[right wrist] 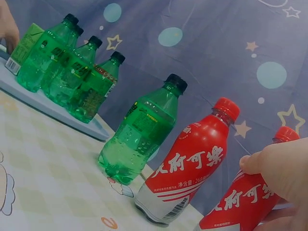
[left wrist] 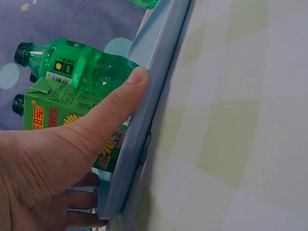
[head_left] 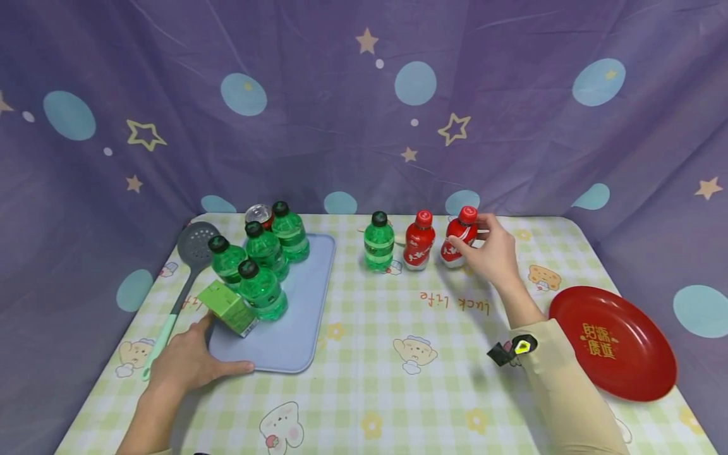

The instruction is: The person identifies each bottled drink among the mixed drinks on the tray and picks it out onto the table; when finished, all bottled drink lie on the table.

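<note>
My right hand (head_left: 493,251) grips a red-capped cola bottle (right wrist: 240,204) with a red and white label, thumb on its near side. The bottle leans slightly. Beside it stand a second red cola bottle (head_left: 419,246) and a green soda bottle (head_left: 378,243) with a black cap. My left hand (head_left: 184,357) holds the near left corner of a blue-grey tray (head_left: 304,328), thumb along the front rim and fingers at the left side. Close to that hand, a green drink carton (head_left: 227,306) stands on the tray with several green soda bottles (head_left: 261,294).
A red can (head_left: 260,217) stands behind the green bottles. Left of the tray lies a slotted spatula (head_left: 182,294) with a mint handle. At the right edge lies a red plate (head_left: 631,338) with gold characters. A light stick-like thing (head_left: 399,239) shows partly behind the standing bottles.
</note>
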Motion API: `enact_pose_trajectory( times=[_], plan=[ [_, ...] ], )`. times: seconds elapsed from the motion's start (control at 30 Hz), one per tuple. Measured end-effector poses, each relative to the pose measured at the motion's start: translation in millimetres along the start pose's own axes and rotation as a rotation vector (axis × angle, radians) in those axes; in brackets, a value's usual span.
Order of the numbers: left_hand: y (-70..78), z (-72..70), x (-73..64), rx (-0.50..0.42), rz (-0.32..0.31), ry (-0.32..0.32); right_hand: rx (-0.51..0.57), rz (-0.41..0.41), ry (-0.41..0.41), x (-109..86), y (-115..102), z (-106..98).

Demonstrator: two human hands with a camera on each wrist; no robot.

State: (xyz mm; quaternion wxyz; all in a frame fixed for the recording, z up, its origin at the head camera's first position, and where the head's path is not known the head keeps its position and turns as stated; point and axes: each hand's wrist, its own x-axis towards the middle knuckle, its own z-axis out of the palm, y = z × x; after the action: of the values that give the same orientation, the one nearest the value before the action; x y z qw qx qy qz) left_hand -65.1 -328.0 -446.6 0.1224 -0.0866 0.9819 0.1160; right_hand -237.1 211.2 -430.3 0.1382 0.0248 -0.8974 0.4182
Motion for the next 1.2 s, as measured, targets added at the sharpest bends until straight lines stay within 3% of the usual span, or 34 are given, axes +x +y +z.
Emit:
enact_pose_trajectory(
  times=[1.2],
  plan=[
    [1.3,-1.9,0.5,0.003,0.0,-0.021,-0.022,-0.002,-0.071,0.8,5.9,-0.6]
  ],
)
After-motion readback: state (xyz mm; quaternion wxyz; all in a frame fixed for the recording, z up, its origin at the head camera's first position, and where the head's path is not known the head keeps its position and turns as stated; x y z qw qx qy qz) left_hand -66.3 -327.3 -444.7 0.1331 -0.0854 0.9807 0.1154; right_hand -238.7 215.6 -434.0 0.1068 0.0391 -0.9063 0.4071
